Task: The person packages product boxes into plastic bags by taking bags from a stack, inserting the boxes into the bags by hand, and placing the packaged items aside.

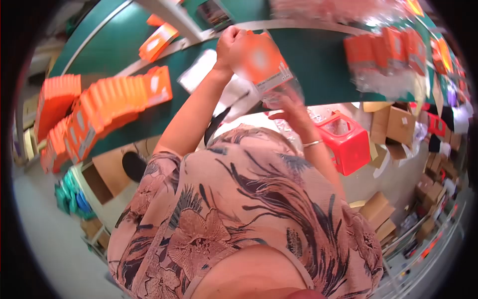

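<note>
My left hand (230, 46) is closed on the upper left edge of a flat orange package (264, 57) with a pale printed strip. A clear plastic bag (283, 93) surrounds the package, and its loose end hangs toward my right hand (295, 118). The fingers of that hand touch the plastic, with the thumb held apart from them. Below my left forearm, white sheets or bags (234, 97) lie at the edge of the green table (318, 55). Part of the package's front is blurred.
Rows of orange packages (107, 102) stand at left on the table. Bagged orange packages (386, 52) lie at right, with a pile of clear plastic (338, 10) behind. A red stool (346, 142) and cardboard boxes (398, 122) are on the floor at right. A metal post (174, 17) rises ahead.
</note>
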`<state>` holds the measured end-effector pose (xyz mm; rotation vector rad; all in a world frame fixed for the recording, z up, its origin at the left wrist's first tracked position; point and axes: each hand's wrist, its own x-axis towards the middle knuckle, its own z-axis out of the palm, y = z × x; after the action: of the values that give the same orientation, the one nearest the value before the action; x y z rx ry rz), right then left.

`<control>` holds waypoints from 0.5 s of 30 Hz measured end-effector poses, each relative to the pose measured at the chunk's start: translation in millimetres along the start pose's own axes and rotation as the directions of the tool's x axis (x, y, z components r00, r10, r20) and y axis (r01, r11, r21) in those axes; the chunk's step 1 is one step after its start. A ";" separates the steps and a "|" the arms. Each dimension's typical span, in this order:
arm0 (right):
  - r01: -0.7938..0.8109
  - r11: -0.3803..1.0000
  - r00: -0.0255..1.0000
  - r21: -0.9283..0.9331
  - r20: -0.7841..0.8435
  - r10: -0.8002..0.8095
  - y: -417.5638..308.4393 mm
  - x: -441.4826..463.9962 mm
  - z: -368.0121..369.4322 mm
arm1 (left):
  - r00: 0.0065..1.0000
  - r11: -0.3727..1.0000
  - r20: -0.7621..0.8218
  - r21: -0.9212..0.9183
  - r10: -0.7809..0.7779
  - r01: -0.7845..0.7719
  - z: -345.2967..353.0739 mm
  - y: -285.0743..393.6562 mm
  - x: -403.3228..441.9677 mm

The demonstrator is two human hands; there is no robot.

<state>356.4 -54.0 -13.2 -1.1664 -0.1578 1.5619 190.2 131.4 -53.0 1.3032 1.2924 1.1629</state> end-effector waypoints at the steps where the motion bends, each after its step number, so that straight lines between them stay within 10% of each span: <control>1: -0.018 0.991 0.992 -0.135 0.123 0.034 4.2 9.4 -19.0 | 0.997 0.997 -0.005 0.019 0.071 -0.071 20.0 -2.0 8.1; 15: 0.019 0.977 0.970 -0.211 -0.235 -0.069 -35.4 -3.9 -167.7 | 0.874 0.975 0.446 -0.185 0.194 -0.122 338.9 146.0 104.9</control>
<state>502.3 -122.1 -72.4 -1.4972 -0.1880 1.3752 543.5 236.0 53.5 1.4814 0.7449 0.9574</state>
